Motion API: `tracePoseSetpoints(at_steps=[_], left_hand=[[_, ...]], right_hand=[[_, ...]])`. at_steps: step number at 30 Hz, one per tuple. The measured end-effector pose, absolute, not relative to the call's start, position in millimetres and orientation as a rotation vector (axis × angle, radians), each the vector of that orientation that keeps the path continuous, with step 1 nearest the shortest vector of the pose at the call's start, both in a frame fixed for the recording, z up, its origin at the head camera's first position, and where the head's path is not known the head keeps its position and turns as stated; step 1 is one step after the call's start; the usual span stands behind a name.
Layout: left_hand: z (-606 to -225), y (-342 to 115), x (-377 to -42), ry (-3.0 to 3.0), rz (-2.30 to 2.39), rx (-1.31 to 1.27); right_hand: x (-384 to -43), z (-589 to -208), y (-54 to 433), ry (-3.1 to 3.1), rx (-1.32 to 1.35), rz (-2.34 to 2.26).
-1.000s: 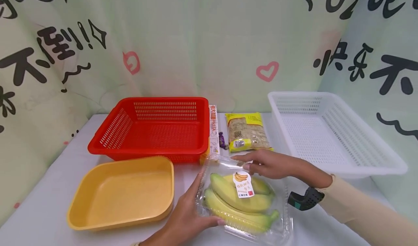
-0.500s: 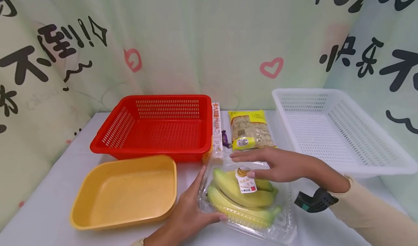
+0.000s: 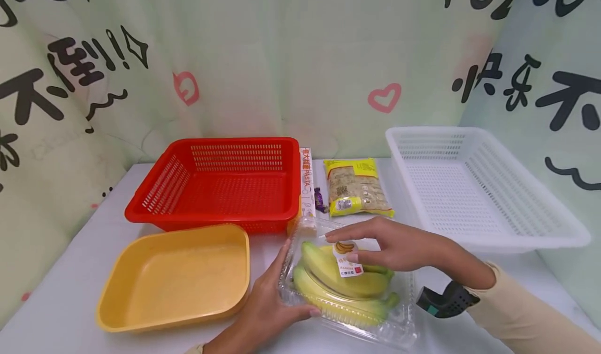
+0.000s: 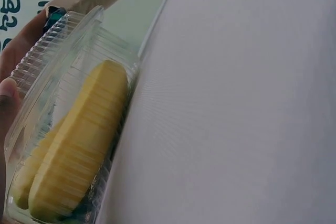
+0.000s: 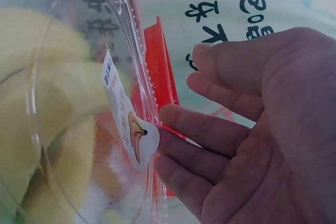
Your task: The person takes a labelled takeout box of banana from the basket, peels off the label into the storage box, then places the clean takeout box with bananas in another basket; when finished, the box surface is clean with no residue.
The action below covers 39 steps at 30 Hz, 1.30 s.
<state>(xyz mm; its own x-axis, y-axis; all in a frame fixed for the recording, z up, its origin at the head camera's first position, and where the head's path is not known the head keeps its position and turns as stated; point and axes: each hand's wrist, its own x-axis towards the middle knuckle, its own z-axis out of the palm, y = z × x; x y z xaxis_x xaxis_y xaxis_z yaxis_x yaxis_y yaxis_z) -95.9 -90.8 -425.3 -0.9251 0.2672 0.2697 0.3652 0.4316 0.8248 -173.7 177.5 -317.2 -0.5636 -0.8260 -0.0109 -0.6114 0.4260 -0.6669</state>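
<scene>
A clear plastic clamshell box of bananas (image 3: 345,286) sits on the table before me, with a white banana label (image 3: 349,268) on its lid. My left hand (image 3: 269,296) holds its near left corner, thumb along the front side and index finger along the left side; its other fingers are hidden. Over the lid is my right hand (image 3: 399,244), fingers extended and thumb at the label. In the right wrist view, its loosely bent fingers (image 5: 205,129) reach close to the label and lid edge. The left wrist view shows the bananas (image 4: 79,145) through the ribbed side.
A red basket (image 3: 235,228) stands at the back left, a yellow tray (image 3: 173,281) before it. A pasta box (image 3: 307,181), a purple-wrapped item (image 3: 320,200) and a yellow-topped bag (image 3: 359,187) lie behind the bananas. A white basket (image 3: 516,242) is on the right.
The right hand's fingers have straightened from a bend near the lid's far edge and shifted toward the label. The left hand keeps its hold, and the box stays in place.
</scene>
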Motion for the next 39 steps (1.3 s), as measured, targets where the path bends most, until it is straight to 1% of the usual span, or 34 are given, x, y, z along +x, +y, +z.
tracePoseSetpoints(at_steps=[8, 17, 23, 26, 30, 35, 39], left_hand=[[-427, -91, -95, -2.579, -1.522, -0.553], [-425, -91, -93, -2.617, -1.566, -0.503], [-427, -90, -93, -2.605, -1.545, -0.52], [-427, -90, -93, -2.589, -1.538, -0.54], [-428, -90, -92, -2.591, -1.546, -0.548], [-426, -89, -93, -2.582, -1.545, -0.544], [-425, -88, -93, -2.581, -1.552, -0.541]], right_hand=[[-178, -323, 172, 2.394, -1.219, -0.929], [-182, -326, 160, 2.541, -1.24, -0.761], [-186, -329, 159, 2.604, -1.377, -0.703], [-186, -330, 159, 2.628, -1.392, -0.724], [-183, -331, 161, 2.644, -1.337, -0.734], [-185, -328, 169, 2.641, -1.384, -0.704], [-189, -334, 176, 2.57, -1.395, -0.852]])
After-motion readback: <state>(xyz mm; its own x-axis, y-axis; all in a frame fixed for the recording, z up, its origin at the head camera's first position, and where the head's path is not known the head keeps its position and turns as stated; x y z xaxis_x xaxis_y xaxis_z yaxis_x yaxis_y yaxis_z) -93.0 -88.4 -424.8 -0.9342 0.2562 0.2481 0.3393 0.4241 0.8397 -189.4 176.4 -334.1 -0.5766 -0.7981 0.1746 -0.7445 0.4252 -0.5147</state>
